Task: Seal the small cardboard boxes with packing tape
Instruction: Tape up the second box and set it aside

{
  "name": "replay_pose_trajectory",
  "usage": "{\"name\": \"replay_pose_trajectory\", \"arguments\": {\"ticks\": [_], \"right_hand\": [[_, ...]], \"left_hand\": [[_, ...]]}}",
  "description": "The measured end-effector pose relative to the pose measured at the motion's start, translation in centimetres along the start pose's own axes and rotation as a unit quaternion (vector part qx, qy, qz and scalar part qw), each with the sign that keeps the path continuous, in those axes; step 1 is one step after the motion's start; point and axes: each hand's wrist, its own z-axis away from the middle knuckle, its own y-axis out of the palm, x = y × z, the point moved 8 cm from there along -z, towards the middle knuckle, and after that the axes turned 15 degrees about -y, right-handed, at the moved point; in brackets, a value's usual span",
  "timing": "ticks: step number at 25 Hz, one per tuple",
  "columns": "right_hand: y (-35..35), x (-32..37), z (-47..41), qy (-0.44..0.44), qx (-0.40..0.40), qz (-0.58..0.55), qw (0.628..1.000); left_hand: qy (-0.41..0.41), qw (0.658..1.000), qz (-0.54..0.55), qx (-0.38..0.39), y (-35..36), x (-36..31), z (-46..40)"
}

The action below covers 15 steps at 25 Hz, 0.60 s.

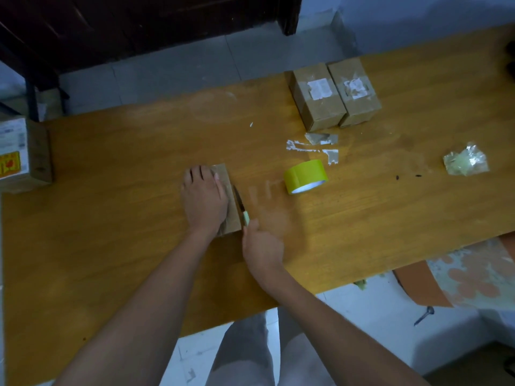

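While the left hand (204,200) lay flat with fingers spread on a small cardboard box (227,201) near the middle of a yellow-brown wooden table (111,218), the right hand (260,246) was closed around the pale green handle of a knife (242,208), its dark blade lying along the box's right side. A roll of yellow-green packing tape (305,176) stood on edge just right of the box, with bare tabletop between them. Beyond the roll, toward the table's far edge, two taped cardboard boxes (334,94) sat touching side by side, each bearing a torn white label whose print was too blurred to read. Scraps of tape and paper (317,147) lay between those boxes and the roll. Well right of the roll sat a crumpled wad of clear tape (465,162). Far left of the box, at the table's left edge, a larger carton (23,156) carried a white printed label and an orange-and-yellow sticker, neither legible. Wide open wood lay left of the box and toward the near edge.
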Motion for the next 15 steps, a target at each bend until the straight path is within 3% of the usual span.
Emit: {"name": "replay_pose_trajectory", "arguments": {"ticks": [3, 9, 12, 15], "right_hand": [[0.0, -0.3, 1.2, 0.003, 0.001, -0.025, 1.0], [-2.8, -3.2, 2.1, -0.045, -0.058, -0.074, 0.995], [-2.9, -5.6, 3.4, -0.044, -0.026, -0.012, 0.999], [-5.4, -6.0, 2.5, 0.005, -0.08, 0.0, 0.997]], "left_hand": [[-0.003, 1.0, 0.014, 0.005, 0.0, 0.0, -0.3], [-0.018, 0.985, 0.172, 0.026, -0.2, 3.0, -1.1], [-0.019, 0.982, 0.184, 0.03, -0.1, 3.3, -1.2], [-0.02, 0.981, 0.192, 0.028, -0.2, 3.2, -1.2]]}}
